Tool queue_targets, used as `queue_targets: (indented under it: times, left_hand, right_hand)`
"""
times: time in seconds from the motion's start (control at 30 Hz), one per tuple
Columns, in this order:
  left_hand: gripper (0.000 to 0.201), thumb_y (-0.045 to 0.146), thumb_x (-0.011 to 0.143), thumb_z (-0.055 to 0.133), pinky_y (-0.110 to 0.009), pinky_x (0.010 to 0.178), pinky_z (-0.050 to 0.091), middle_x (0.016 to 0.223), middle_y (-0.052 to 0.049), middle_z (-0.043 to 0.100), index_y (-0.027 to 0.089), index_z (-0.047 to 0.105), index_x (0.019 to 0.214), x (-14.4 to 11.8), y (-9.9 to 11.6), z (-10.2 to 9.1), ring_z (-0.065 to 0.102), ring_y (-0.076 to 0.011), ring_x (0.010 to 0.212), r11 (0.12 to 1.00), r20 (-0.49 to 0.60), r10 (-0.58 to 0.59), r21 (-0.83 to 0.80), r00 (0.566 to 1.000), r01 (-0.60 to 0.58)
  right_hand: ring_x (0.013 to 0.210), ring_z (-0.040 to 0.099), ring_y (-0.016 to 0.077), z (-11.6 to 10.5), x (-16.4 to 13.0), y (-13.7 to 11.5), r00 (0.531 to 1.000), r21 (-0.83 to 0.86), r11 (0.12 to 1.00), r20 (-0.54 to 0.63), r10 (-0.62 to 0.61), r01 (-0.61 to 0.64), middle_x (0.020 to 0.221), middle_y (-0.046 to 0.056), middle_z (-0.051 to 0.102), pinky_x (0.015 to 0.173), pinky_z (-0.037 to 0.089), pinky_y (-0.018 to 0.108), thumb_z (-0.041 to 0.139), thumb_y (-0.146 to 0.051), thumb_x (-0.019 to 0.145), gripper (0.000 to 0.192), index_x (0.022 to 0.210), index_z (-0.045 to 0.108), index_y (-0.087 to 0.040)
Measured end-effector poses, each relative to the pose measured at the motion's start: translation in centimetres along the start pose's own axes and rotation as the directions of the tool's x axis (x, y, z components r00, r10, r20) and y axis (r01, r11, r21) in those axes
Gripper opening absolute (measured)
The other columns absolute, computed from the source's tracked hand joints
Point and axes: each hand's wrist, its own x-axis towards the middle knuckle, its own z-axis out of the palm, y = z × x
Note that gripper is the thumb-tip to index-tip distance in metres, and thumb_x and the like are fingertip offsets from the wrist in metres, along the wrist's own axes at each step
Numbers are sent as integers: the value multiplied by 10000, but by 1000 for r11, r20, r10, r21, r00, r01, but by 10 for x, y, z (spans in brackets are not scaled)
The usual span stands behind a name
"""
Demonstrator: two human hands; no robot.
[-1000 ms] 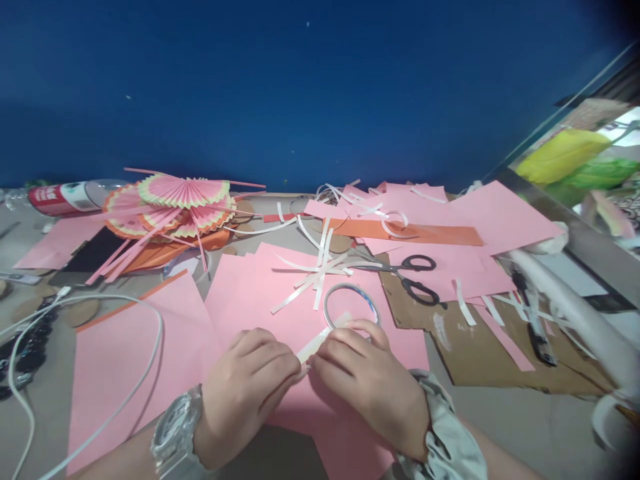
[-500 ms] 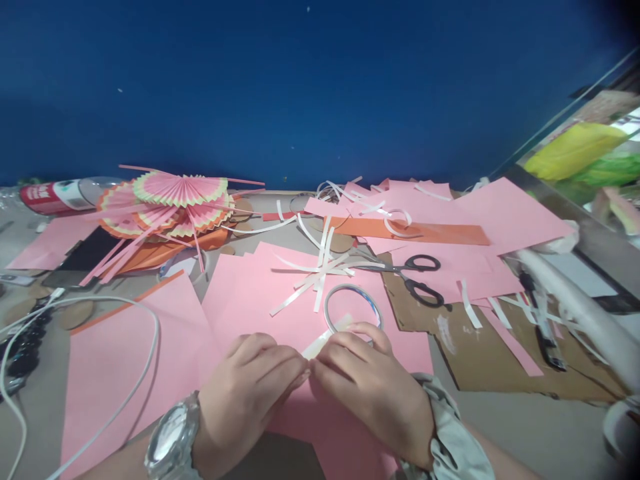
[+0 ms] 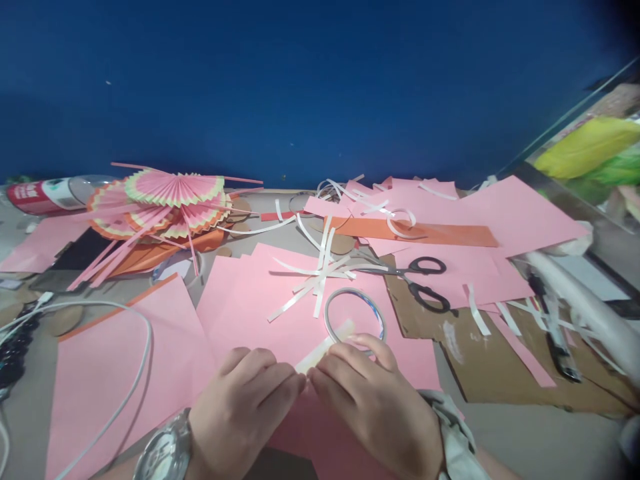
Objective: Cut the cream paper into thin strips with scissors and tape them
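Observation:
My left hand (image 3: 240,407) and my right hand (image 3: 375,400) meet fingertip to fingertip low in the middle of the view, on a pink paper sheet (image 3: 260,313). Both pinch a short white strip (image 3: 323,347) that sticks up between them and ends at a thin roll of tape (image 3: 354,313) lying just beyond my right fingers. A silver watch (image 3: 163,453) is on my left wrist. A grey cuff covers my right wrist.
Black-handled scissors (image 3: 417,280) lie right of the roll on brown cardboard (image 3: 500,360). White paper strips (image 3: 315,273) are scattered behind the hands. Folded pink paper fans (image 3: 165,203) and a bottle (image 3: 45,193) sit at back left. A white cable (image 3: 135,360) loops at left.
The view has drifted so both hands sit slightly lower in the frame. Both hands keep their pinch on the white strip; nothing on the table has moved.

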Motion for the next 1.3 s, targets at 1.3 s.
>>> queue_targets:
  times: [1.3]
  left_hand:
    - [689, 264, 718, 546, -426, 1118, 151, 1464, 13, 305, 217, 368, 1382, -66, 11, -24, 213, -260, 1366, 932, 324, -147, 361, 935, 22]
  right_hand:
    - [830, 499, 188, -3, 13, 10, 993, 36, 998, 113, 43, -48, 818, 10, 584, 870, 284, 385, 508, -105, 852, 138, 879, 569, -227]
